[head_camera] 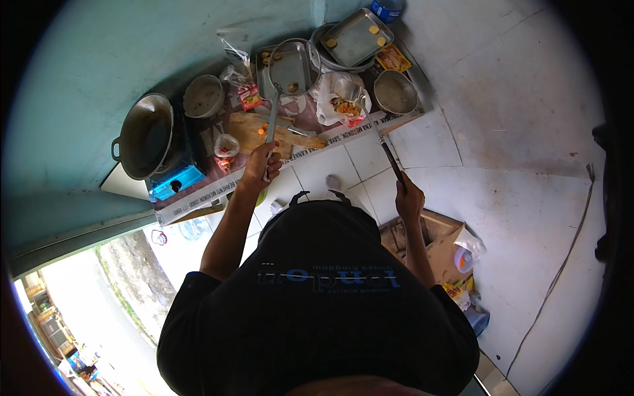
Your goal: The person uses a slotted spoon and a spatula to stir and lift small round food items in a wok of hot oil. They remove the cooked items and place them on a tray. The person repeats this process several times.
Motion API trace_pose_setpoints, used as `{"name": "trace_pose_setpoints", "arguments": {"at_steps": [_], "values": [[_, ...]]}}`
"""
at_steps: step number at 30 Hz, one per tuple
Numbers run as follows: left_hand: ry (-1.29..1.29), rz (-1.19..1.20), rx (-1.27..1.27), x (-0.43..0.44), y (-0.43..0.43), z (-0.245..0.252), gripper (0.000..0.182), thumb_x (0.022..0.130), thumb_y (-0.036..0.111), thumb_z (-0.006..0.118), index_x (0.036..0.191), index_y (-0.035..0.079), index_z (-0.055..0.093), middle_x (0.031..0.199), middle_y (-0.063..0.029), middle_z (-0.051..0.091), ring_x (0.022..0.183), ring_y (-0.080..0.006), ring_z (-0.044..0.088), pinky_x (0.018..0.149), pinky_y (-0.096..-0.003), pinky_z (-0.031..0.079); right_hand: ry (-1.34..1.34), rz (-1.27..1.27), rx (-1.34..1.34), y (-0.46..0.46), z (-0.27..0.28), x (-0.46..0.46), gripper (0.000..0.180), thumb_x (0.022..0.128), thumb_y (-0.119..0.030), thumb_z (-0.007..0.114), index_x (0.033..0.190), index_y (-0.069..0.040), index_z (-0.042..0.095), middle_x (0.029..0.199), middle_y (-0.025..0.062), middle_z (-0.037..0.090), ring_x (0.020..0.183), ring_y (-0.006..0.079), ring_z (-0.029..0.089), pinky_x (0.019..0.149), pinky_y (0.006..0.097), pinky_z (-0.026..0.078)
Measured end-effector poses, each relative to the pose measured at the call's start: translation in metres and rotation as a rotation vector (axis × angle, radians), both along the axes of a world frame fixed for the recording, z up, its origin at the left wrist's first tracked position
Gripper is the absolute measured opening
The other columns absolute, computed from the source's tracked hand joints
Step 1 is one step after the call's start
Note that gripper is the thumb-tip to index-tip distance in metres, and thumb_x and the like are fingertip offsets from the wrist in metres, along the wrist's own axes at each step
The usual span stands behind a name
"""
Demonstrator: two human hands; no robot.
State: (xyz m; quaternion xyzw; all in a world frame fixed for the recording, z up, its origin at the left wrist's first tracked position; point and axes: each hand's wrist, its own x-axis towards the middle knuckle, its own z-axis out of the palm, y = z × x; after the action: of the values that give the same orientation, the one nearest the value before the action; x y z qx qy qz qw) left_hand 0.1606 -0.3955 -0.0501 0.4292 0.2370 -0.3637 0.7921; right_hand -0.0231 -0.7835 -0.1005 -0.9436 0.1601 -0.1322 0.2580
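My left hand (pixel 262 166) grips the metal handle of a round skimmer (pixel 274 111). The skimmer's hoop lies over a metal tray (pixel 290 58) with a few browned pieces in it. My right hand (pixel 410 197) is closed around the black handle of a metal spatula (pixel 391 156). Its head reaches over an open plastic bag (pixel 324 101) holding orange shredded food (pixel 346 106). Between the two tools, a knife (pixel 303 131) rests on a wooden cutting board (pixel 242 129), beside small orange pieces (pixel 262 129).
At left, a dark wok (pixel 146 136) sits on a blue gas stove (pixel 178 183). A metal bowl (pixel 203 96) stands behind it. Another tray (pixel 354 42) with round pieces rests on a basin; a pan (pixel 395 92) is at right. A cardboard box (pixel 446 235) stands near my right arm.
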Motion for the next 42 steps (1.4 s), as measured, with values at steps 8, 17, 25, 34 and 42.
{"name": "trace_pose_setpoints", "arguments": {"at_steps": [8,17,25,34,42], "values": [[0.01,-0.131,0.034,-0.005,-0.019,0.0,0.019,0.097,0.029,0.053,0.104,0.012,0.046,0.059,0.0048,0.032,0.043,-0.0069,0.031,0.035,-0.0243,0.024,-0.109,-0.031,-0.006,0.014,0.02,0.0,0.035,0.09,-0.012,0.065,0.125,-0.009,0.065,0.076,0.014,0.065,0.06,0.0272,0.062,0.055,0.0383,0.049],[0.019,-0.204,0.028,-0.006,-0.033,0.0,0.019,0.098,0.028,0.052,0.103,0.011,0.045,0.058,0.0047,0.032,0.043,-0.007,0.03,0.035,-0.024,0.024,-0.121,0.02,0.014,0.041,0.003,0.016,0.041,0.088,-0.006,0.066,0.129,-0.009,0.062,0.074,0.0126,0.06,0.061,0.0305,0.059,0.055,0.0413,0.048],[0.026,-0.16,0.033,-0.003,-0.041,0.002,0.017,0.1,0.029,0.049,0.103,0.012,0.049,0.057,0.0052,0.032,0.04,-0.0066,0.029,0.033,-0.024,0.025,-0.246,0.012,0.011,0.045,-0.002,0.011,0.041,0.089,-0.005,0.065,0.13,-0.009,0.061,0.073,0.0131,0.059,0.059,0.03,0.059,0.054,0.0425,0.047],[-0.001,-0.181,-0.045,-0.005,-0.046,0.006,0.014,0.099,0.027,0.05,0.102,0.013,0.05,0.057,0.0055,0.032,0.04,-0.0064,0.029,0.033,-0.0236,0.024,-0.005,0.041,0.015,0.046,-0.003,0.002,0.045,0.091,-0.005,0.061,0.135,-0.01,0.056,0.08,0.0162,0.061,0.065,0.0341,0.061,0.058,0.0452,0.049],[-0.037,-0.187,-0.005,-0.003,-0.045,0.007,0.015,0.099,0.028,0.049,0.102,0.013,0.051,0.057,0.0056,0.032,0.04,-0.0061,0.029,0.033,-0.0237,0.024,-0.191,-0.038,0.122,0.058,-0.003,-0.004,0.041,0.091,-0.006,0.061,0.131,-0.008,0.058,0.084,0.0185,0.065,0.07,0.0341,0.065,0.062,0.0426,0.051]]}}
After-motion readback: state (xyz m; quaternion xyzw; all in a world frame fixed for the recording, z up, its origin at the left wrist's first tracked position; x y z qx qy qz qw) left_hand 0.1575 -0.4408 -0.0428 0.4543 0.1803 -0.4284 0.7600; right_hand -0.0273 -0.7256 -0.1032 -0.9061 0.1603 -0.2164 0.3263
